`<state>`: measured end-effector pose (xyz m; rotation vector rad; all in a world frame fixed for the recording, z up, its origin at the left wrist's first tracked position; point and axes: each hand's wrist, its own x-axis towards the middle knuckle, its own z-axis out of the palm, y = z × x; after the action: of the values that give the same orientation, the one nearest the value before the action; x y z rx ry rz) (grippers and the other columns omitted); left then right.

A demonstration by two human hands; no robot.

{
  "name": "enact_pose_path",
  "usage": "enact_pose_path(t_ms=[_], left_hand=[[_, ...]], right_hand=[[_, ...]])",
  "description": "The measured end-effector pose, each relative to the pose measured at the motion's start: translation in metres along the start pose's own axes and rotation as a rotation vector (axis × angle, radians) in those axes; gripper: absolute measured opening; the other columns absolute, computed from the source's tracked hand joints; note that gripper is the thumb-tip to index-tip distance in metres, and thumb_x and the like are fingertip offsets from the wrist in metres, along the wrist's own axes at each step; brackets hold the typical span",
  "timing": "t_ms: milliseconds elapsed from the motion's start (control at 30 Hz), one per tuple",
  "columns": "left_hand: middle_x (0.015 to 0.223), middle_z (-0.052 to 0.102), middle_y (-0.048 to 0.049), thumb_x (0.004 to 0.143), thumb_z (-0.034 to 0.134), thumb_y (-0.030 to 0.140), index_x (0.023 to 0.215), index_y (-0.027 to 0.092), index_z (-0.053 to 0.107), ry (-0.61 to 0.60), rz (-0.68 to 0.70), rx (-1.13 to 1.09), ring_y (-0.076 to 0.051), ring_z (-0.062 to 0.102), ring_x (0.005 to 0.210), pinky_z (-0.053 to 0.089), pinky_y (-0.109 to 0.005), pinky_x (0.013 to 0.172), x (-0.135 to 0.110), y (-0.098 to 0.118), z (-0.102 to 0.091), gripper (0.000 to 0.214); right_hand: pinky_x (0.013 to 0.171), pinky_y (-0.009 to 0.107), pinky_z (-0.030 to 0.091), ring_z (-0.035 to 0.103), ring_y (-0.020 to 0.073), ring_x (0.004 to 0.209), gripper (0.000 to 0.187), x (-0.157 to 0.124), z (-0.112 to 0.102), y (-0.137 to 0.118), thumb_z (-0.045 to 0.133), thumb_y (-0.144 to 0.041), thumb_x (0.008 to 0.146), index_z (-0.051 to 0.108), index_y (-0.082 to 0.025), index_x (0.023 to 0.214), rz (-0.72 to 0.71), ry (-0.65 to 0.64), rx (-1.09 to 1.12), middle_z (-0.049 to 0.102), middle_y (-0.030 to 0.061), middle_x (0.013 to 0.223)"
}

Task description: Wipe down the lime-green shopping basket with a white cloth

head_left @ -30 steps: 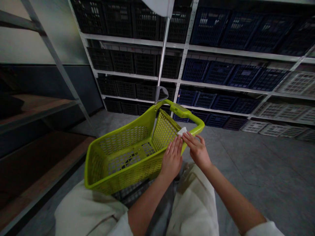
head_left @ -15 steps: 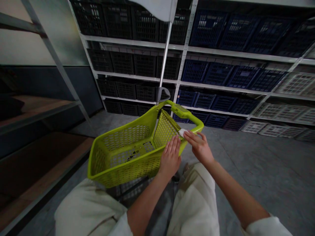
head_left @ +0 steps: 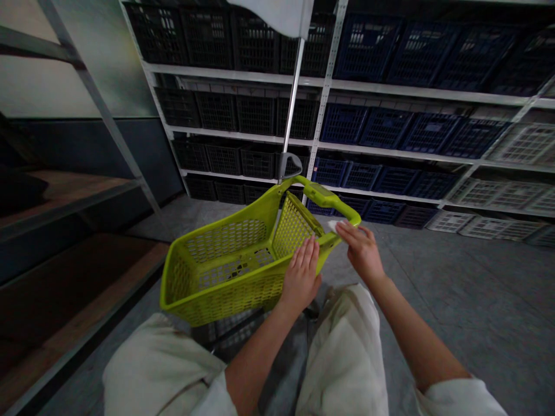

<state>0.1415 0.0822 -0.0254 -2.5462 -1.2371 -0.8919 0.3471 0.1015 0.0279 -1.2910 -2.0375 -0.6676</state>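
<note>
so your right hand [head_left: 363, 249] seems to pinch the white wipe [head_left: 332, 226] (it's dim), left hand [head_left: 300, 277] resting straight-fingered on the cart [head_left: 234, 305]; hard rubbing could roll it.

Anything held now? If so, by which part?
Right hand: small white cloth or tissue, held at its right-hand end, under the fingers. Left hand: on the near rim of the green cart; whether it grips can't be told.
</note>
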Motion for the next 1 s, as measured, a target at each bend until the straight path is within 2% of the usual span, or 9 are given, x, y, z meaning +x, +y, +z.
enact_pose_path(t_ms=[67,133,333,433,567,667,800,900,1000], left_hand=[[0.166,0.011,-0.013,0.093,0.049,0.036,0.156,0.006,0.01,-0.002,0.001,0.003,-0.025,0.009,0.154,0.024,-0.042,0.123,0.0,0.0,-0.001,0.081],[0.166,0.01,-0.013,0.093,0.049,0.036,0.157,0.006,0.009,-0.006,-0.008,0.003,-0.025,0.01,0.153,0.024,-0.042,0.123,0.0,0.002,-0.002,0.081],[0.165,0.014,-0.0143,0.092,0.049,0.034,0.156,0.006,0.011,-0.01,-0.018,-0.023,-0.026,0.011,0.153,0.025,-0.044,0.122,0.0,0.002,-0.001,0.079],[0.165,0.014,-0.0142,0.093,0.048,0.035,0.156,0.006,0.011,-0.008,-0.01,-0.02,-0.026,0.011,0.153,0.024,-0.044,0.123,0.0,0.002,-0.001,0.079],[0.165,0.014,-0.014,0.093,0.047,0.036,0.156,0.007,0.01,0.006,-0.011,-0.008,-0.025,0.011,0.153,0.024,-0.043,0.123,0.0,0.002,-0.001,0.078],[0.165,0.016,-0.0152,0.093,0.047,0.035,0.156,0.007,0.009,0.017,-0.014,-0.026,-0.026,0.013,0.153,0.026,-0.045,0.122,0.0,0.004,0.001,0.079],[0.165,0.018,-0.0157,0.093,0.048,0.035,0.156,0.006,0.012,0.011,-0.02,-0.029,-0.027,0.012,0.153,0.026,-0.046,0.122,0.0,0.003,0.001,0.078],[0.165,0.015,-0.0146,0.093,0.047,0.036,0.156,0.006,0.011,-0.009,-0.015,-0.024,-0.026,0.011,0.153,0.024,-0.044,0.122,-0.001,0.002,-0.001,0.078],[0.165,0.015,-0.014,0.094,0.046,0.034,0.157,0.008,0.009,0.004,-0.017,-0.037,-0.025,0.013,0.153,0.025,-0.044,0.122,-0.001,0.002,-0.002,0.078]], right_hand=[[0.103,0.042,0.042,0.058,0.0222,0.128,0.062,0.004,-0.003,0.021,0.041,0.004,0.075,0.062,-0.02,0.128,0.12,0.066,-0.044,0.066,0.0095,0.132],[0.103,0.044,0.043,0.059,0.0244,0.127,0.062,0.004,-0.002,0.021,0.042,0.004,0.074,0.062,-0.018,0.128,0.179,0.102,-0.073,0.065,0.0114,0.133],[0.109,0.041,0.042,0.051,0.0201,0.136,0.069,-0.01,0.009,-0.031,0.037,0.006,0.077,0.054,-0.02,0.138,-0.034,0.008,0.041,0.062,0.0084,0.138],[0.109,0.042,0.042,0.054,0.0203,0.133,0.068,-0.006,0.002,-0.006,0.038,0.005,0.077,0.056,-0.022,0.137,-0.037,0.015,0.027,0.064,0.0074,0.136],[0.108,0.046,0.043,0.057,0.0234,0.13,0.067,0.0,-0.002,0.029,0.042,0.004,0.076,0.058,-0.022,0.136,0.129,0.114,-0.056,0.065,0.0094,0.134],[0.108,0.045,0.044,0.055,0.0235,0.132,0.069,-0.007,0.005,0.006,0.04,0.005,0.075,0.056,-0.02,0.138,0.122,0.136,-0.037,0.063,0.011,0.136],[0.11,0.041,0.042,0.048,0.0206,0.138,0.068,-0.018,0.01,-0.032,0.036,0.006,0.079,0.051,-0.018,0.141,-0.082,0.028,0.029,0.06,0.0096,0.14],[0.111,0.042,0.04,0.052,0.0203,0.134,0.068,-0.014,0.003,-0.012,0.037,0.005,0.08,0.052,-0.021,0.141,-0.068,0.021,-0.011,0.061,0.0079,0.139],[0.109,0.046,0.041,0.057,0.0226,0.13,0.07,-0.007,-0.002,0.017,0.04,0.005,0.077,0.053,-0.022,0.141,0.108,0.107,-0.084,0.063,0.0095,0.137]])
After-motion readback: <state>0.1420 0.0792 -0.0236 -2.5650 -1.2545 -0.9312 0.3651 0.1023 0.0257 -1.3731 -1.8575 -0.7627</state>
